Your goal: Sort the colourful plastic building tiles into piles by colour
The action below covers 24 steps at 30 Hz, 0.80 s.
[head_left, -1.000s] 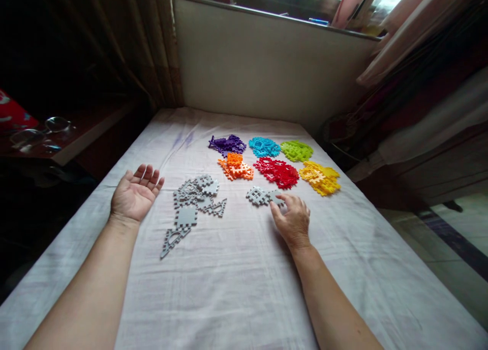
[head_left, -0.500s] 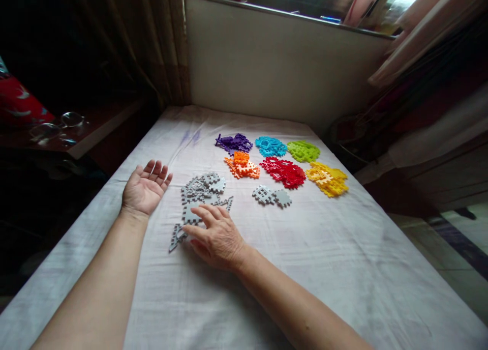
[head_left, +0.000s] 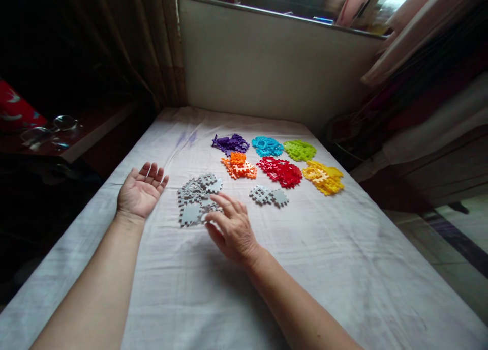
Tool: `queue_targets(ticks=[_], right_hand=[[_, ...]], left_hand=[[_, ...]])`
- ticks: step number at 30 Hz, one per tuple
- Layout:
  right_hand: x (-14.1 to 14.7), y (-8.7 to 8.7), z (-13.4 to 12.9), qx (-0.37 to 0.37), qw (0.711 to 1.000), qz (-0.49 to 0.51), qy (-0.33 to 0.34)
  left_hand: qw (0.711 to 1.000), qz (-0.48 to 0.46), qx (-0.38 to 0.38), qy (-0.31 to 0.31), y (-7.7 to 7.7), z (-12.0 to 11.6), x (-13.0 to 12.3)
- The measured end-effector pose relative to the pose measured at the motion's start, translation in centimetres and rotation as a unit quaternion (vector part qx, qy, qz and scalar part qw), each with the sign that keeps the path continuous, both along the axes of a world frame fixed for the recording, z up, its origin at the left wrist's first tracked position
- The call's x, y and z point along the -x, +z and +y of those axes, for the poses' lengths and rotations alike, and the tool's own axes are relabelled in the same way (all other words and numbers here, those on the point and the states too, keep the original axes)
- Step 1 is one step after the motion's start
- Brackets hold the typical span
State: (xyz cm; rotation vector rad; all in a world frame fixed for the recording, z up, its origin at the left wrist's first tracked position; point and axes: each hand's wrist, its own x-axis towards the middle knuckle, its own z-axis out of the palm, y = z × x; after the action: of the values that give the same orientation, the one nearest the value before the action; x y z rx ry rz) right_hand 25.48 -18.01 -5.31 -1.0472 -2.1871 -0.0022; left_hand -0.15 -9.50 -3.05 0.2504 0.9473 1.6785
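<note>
On the left of the white cloth, my left hand (head_left: 140, 192) lies palm up, fingers spread and holding nothing. A heap of grey toothed interlocking tiles (head_left: 189, 213) is just right of it. At the near right edge of this heap is my right hand (head_left: 234, 230), thumb and index finger curled around a grey interlocking tile, mostly hidden by the fingers. Two or so separate grey tiles (head_left: 261, 194) rest farther right, apart from that hand.
Beyond the grey tiles sit piles sorted by colour: purple (head_left: 231, 143), blue (head_left: 267, 146), green (head_left: 300, 150), orange (head_left: 239, 166), red (head_left: 281, 172) and yellow (head_left: 324, 177). Eyeglasses (head_left: 64, 123) lie on a dark side table at left. A wall (head_left: 267, 60) borders the far edge.
My right hand has moved right and slightly away from me. The pointed grey tile at the heap's near left corner is gone from there. My left hand stays palm up.
</note>
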Motion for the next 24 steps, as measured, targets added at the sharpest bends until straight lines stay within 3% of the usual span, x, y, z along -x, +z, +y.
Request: queue_targets(ticks=[5,10,18,24], right_hand=[[-7.5,-1.0,0.2,0.003,0.982,0.015,-0.187],[-11.8,-2.2,-0.4,0.021,0.963,-0.030,-0.268],[-11.5,-2.7,-0.1,0.024,0.954,-0.048,-0.295],[-8.7,-2.1,-0.6,0.000,0.978,-0.034,-0.207]], left_hand=[[1.000,0.003,-0.004,-0.004,-0.2,0.1,0.2],[1.000,0.008,-0.001,-0.003,-0.2,0.2,0.1],[1.000,0.014,0.006,0.003,-0.1,0.2,-0.1],[1.000,0.011,0.003,0.001,-0.1,0.2,0.0]])
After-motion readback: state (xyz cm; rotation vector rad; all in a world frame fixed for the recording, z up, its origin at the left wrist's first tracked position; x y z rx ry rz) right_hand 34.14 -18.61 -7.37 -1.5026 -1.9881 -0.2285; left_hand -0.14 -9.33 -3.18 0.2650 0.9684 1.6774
